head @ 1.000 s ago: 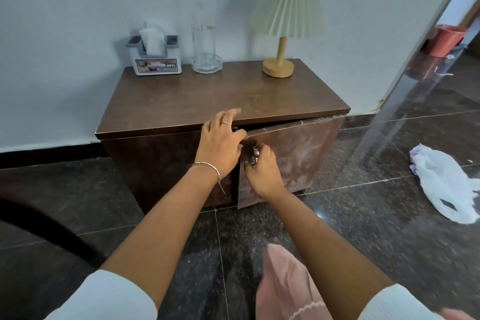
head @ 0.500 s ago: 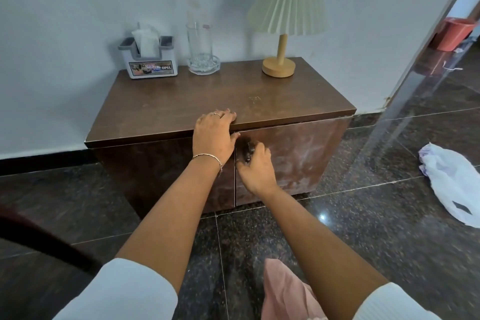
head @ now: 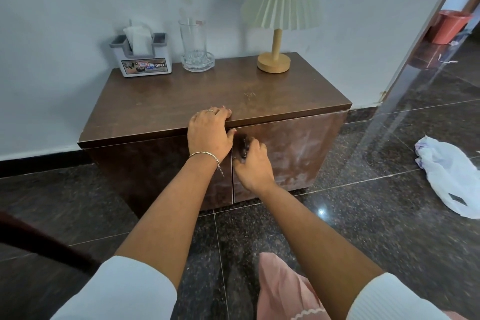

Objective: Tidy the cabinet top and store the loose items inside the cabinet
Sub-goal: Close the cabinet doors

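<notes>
A low brown cabinet (head: 161, 101) stands against the wall with both front doors closed. My left hand (head: 209, 132) lies flat over the front edge of its top, fingers spread on the wood. My right hand (head: 253, 163) grips the dark handle (head: 243, 148) of the right door (head: 296, 153). On the top at the back stand a white tissue holder (head: 145, 62), a clear glass in a glass dish (head: 193, 47) and a small lamp (head: 275, 60) with a pleated green shade.
A white plastic bag (head: 449, 176) lies on the dark tiled floor to the right. An orange bucket (head: 450, 26) sits beyond the doorway at the far right. A dark curved chair part (head: 39, 239) crosses the lower left.
The right door was ajar one second ago and is now shut flush. My left hand slid up from the door edge onto the cabinet top. My right hand kept hold of the handle.
</notes>
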Available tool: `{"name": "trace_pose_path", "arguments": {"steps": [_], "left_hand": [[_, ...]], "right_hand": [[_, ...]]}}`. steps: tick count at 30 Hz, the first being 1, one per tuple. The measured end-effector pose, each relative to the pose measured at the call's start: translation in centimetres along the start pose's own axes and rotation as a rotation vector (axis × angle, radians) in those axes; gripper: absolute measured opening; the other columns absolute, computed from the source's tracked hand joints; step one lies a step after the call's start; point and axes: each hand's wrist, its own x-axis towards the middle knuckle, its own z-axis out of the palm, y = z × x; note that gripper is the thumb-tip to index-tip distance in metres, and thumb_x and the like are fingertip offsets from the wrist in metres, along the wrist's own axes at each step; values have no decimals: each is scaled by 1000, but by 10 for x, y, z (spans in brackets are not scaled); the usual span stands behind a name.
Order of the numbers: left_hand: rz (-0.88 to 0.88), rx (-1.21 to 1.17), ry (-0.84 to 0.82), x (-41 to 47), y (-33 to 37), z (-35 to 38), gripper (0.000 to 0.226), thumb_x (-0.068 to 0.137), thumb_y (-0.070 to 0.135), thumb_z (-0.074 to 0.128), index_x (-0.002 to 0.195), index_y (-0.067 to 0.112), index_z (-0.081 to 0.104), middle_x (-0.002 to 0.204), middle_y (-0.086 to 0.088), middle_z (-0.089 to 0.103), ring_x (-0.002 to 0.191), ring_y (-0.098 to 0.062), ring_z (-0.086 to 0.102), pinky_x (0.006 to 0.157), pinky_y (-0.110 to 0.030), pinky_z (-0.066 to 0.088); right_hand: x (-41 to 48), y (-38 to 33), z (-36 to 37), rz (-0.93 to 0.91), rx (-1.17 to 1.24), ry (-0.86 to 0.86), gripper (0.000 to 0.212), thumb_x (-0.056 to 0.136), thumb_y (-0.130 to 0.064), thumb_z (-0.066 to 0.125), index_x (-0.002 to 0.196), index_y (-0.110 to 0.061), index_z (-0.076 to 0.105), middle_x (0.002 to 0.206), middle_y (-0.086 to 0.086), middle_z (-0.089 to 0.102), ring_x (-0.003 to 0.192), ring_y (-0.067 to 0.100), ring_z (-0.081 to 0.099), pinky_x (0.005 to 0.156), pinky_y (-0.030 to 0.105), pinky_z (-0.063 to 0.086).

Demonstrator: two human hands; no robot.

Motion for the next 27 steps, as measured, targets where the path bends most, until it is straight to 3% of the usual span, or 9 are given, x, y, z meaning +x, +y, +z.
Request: {"name": "trace_pose_path", "arguments": {"steps": [8, 13, 16, 20, 27], "left_hand": [[-6, 6, -2, 0, 2, -4, 39, 76, 35, 71, 112, 26, 61, 110, 3, 65, 104, -23, 59, 88, -38, 45], [-15, -31, -60, 5, 2, -13, 36, 75, 36, 72, 108, 28, 62, 107, 5, 64, 104, -21, 58, 84, -35, 46], [-38, -100, -143, 9, -4, -18, 37, 77, 39, 71, 112, 32, 63, 113, 8, 64, 109, -19, 57, 85, -34, 48], [-56, -219, -333, 18, -16, -30, 37, 84, 37, 63, 122, 36, 60, 133, 13, 57, 123, -15, 52, 98, -30, 43], [146, -152, -551, 28, -22, -48, 40, 95, 20, 48, 134, 27, 52, 146, 4, 44, 129, -23, 47, 103, -31, 38]], "right_hand": [[-1, -1, -11, -13, -103, -95, 60, 86, -24, 57, 141, -14, 34, 140, 12, 39, 124, 34, 46, 103, 43, 42], [-6, -9, -17, -44, -153, -118, 70, 87, -23, 54, 150, -18, 23, 152, 11, 26, 136, 34, 33, 109, 42, 34], [-7, -19, -22, -79, -147, -52, 67, 86, -22, 53, 148, -17, 27, 149, 9, 31, 135, 33, 34, 108, 42, 35], [-7, -38, -29, -86, -141, 8, 64, 88, -22, 52, 147, -15, 30, 148, 9, 34, 136, 31, 33, 110, 40, 32], [1, -67, -40, -155, -202, 70, 62, 87, -15, 53, 145, -17, 32, 148, 7, 32, 136, 27, 32, 108, 37, 33]]}}
